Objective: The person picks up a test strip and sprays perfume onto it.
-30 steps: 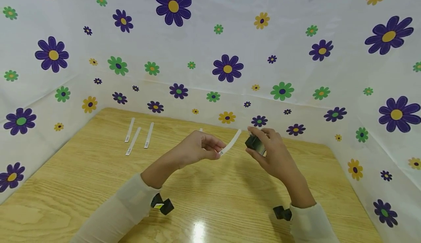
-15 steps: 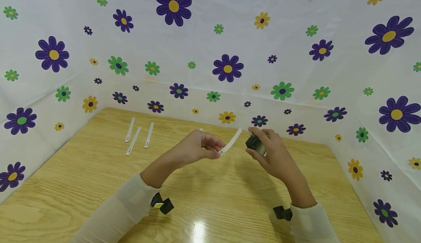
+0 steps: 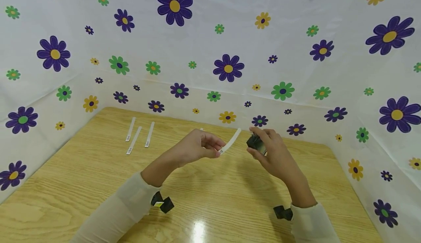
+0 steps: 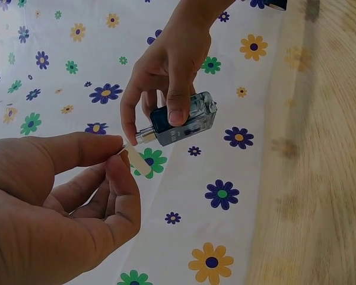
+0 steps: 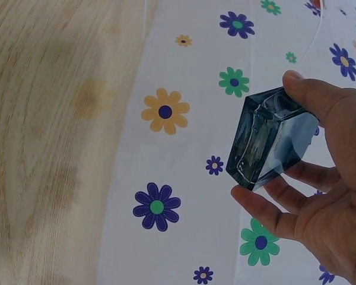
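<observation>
My left hand (image 3: 194, 148) pinches the labelled end of a white paper test strip (image 3: 231, 140) between thumb and fingertips. The strip curves up toward the right, above the table. My right hand (image 3: 274, 151) grips a dark blue glass perfume bottle (image 4: 187, 122), tilted on its side. In the left wrist view its silver spray nozzle (image 4: 146, 135) points at the strip, with my index finger at the nozzle. The right wrist view shows the bottle's thick glass base (image 5: 258, 142) between thumb and fingers.
Several labelled paper strips (image 3: 134, 140) lie at the left of the wooden table (image 3: 210, 206); the tip of another shows behind my left hand. A white flowered sheet (image 3: 204, 42) stands round the back and sides. Black wrist cameras (image 3: 162, 202) hang from both sleeves.
Both hands keep nearly the same place, the left on the strip and the right on the bottle. The whole head view has shifted very slightly.
</observation>
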A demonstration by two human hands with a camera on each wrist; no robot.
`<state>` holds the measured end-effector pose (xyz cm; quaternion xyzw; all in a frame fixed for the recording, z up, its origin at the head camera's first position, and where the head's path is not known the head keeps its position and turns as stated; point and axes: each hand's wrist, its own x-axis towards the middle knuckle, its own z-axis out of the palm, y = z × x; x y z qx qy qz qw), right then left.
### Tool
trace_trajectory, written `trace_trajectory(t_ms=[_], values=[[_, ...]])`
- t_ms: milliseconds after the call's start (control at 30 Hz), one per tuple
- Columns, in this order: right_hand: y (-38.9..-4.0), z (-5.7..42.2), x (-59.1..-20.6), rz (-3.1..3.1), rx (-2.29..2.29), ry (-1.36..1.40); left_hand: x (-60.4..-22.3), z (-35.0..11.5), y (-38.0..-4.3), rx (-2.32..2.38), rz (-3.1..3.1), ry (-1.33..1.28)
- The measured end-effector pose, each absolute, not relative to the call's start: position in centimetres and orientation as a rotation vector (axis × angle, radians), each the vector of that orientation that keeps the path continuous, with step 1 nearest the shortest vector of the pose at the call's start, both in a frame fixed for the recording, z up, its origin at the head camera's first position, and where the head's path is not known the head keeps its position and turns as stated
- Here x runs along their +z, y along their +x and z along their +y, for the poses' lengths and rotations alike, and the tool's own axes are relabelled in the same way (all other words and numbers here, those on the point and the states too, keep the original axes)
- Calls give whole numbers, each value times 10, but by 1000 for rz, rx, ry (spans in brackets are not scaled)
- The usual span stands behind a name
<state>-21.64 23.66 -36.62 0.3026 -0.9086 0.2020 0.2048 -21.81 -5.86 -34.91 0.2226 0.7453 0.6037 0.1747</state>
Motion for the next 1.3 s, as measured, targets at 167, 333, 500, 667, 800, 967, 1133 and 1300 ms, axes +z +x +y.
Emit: trace_trajectory(t_ms=[167, 333, 500, 667, 800, 967, 1133, 1300], values=[[-216, 237, -366, -2526, 568, 844, -349, -58, -219, 1712, 2111, 630], [-217, 237, -365, -2500, 564, 856, -351, -60, -221, 1720, 2108, 635], [-217, 238, -364, -2475, 555, 864, -355, -62, -225, 1752, 2081, 624], [-217, 238, -363, -2465, 549, 865, -361, -65, -232, 1768, 2088, 582], [-217, 240, -363, -2456, 551, 865, -368, -66, -239, 1757, 2114, 545], [-218, 240, -362, -2456, 555, 862, -384, -68, -250, 1767, 2111, 475], [-217, 240, -362, -2460, 561, 855, -400, -66, -264, 1779, 2103, 340], [-216, 240, -361, -2462, 559, 857, -410, -64, -274, 1775, 2124, 209]])
